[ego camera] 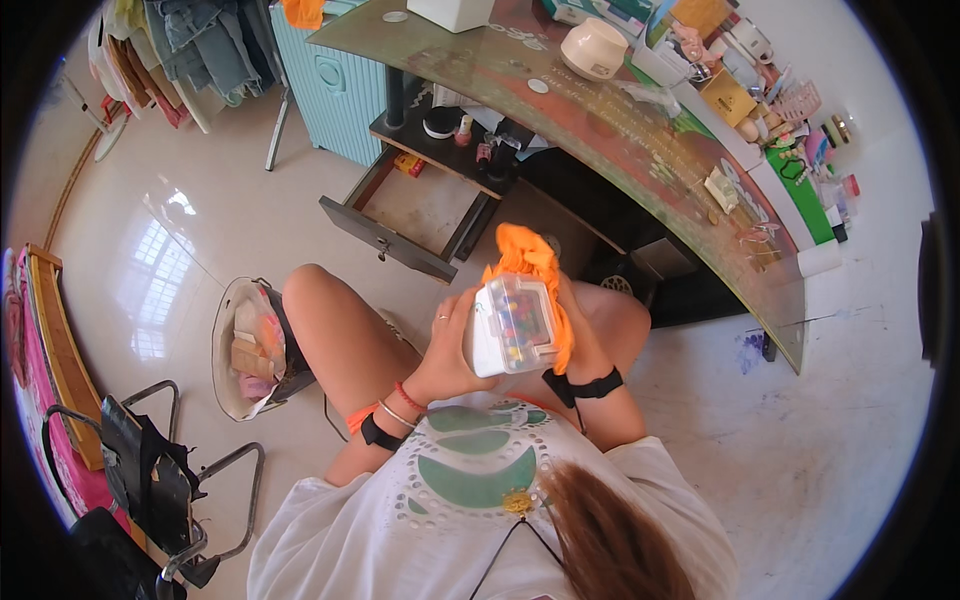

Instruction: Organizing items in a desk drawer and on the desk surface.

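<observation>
My left hand [448, 349] grips the white side of a small plastic box [519, 322] held above my lap. Through its clear lid, many small colourful pieces show. An orange cloth [529, 251] is bunched against the far and right sides of the box. My right hand [581, 330] presses the cloth to the box from the right; its fingers are mostly hidden behind the cloth. Beyond my knees, a desk drawer [420, 204] stands pulled out, with a small red and yellow packet [409, 164] at its back.
A glass-topped desk [600, 127] curves ahead, bearing a cream pot [595, 49] and crowded cosmetics at the right. Nail polish bottles [463, 131] stand on the shelf above the drawer. A lined waste bin [251, 349] and a worn black chair [146, 465] are at the left.
</observation>
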Available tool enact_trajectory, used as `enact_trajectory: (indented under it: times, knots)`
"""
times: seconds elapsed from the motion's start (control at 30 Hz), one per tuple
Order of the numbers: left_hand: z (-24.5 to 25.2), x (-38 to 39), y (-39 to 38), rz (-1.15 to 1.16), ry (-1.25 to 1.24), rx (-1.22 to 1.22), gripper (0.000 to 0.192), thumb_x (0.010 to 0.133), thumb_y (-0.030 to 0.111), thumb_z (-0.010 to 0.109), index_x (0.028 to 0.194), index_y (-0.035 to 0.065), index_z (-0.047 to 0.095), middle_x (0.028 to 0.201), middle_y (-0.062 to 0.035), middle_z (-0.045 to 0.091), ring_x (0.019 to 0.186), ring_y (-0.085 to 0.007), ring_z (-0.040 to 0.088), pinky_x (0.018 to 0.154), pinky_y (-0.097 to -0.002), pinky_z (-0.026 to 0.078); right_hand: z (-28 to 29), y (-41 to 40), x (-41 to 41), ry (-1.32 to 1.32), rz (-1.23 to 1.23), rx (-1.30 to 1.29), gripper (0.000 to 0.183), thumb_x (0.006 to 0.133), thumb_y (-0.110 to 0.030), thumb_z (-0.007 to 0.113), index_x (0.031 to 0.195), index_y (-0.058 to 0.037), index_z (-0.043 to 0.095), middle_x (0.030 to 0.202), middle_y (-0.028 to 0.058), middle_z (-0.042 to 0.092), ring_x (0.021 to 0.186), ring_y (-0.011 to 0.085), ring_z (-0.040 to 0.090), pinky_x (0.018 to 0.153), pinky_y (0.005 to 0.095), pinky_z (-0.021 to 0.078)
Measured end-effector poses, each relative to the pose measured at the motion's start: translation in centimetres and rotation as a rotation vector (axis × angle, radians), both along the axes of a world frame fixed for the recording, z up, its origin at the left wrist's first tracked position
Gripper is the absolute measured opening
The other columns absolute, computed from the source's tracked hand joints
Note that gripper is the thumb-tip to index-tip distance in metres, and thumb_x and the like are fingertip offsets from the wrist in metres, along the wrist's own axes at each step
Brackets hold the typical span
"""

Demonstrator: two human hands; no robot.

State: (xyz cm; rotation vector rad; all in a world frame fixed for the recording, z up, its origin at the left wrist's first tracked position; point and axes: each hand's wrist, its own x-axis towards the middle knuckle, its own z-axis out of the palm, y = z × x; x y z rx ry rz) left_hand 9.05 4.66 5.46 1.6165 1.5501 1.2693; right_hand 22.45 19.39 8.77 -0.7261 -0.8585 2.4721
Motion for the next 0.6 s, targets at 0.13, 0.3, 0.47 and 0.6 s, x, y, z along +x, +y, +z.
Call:
enact_trajectory:
  times: [0.13,0.3,0.47,0.6]
  knots:
    - [1.4,0.0,1.7,0.154,-0.029,0.079,0.113,0.051,0.023,0.083,0.141,0.0004,0.018,0.127,-0.0187,0.036,0.121,-0.0357,0.035,0.105,-0.0432,0.027,-0.8,-2.8,-0.4,0.171,-0.072,-0.177,0.041,0.097,-0.032,0.044,0.119,0.0016,0.052,0.106,0.0101,0.062,0.089,0.0170,0.062,0.082,0.0277,0.0504]
    - [0.6,0.7,1.6,0.178,-0.180,0.108,0.117,0.053,0.019,0.084,0.143,0.0012,0.012,0.128,-0.0149,0.037,0.127,-0.0290,0.033,0.107,-0.0417,0.028,-1.5,-3.8,-1.2,0.041,-0.216,-0.091,0.042,0.097,-0.032,0.044,0.124,0.0011,0.049,0.111,0.0095,0.060,0.096,0.0165,0.060,0.085,0.0283,0.0493]
    - [-1.0,-0.3,1.7,0.237,-0.506,0.121,0.118,0.060,0.006,0.082,0.147,0.0059,0.001,0.138,-0.0109,0.033,0.126,-0.0231,0.040,0.103,-0.0371,0.037,-4.5,-6.7,0.8,-0.048,-0.216,0.446,0.046,0.098,-0.027,0.045,0.135,-0.0015,0.037,0.128,0.0084,0.050,0.114,0.0156,0.051,0.094,0.0293,0.0435]
    - [-0.6,-0.3,2.7,0.444,-0.376,0.167,0.113,0.063,0.011,0.081,0.146,0.0038,0.005,0.138,-0.0161,0.032,0.127,-0.0278,0.038,0.104,-0.0407,0.034,-4.2,-8.5,0.3,-0.103,-0.341,0.617,0.048,0.096,-0.019,0.049,0.137,-0.0007,0.033,0.130,0.0085,0.045,0.118,0.0158,0.046,0.100,0.0303,0.0375]
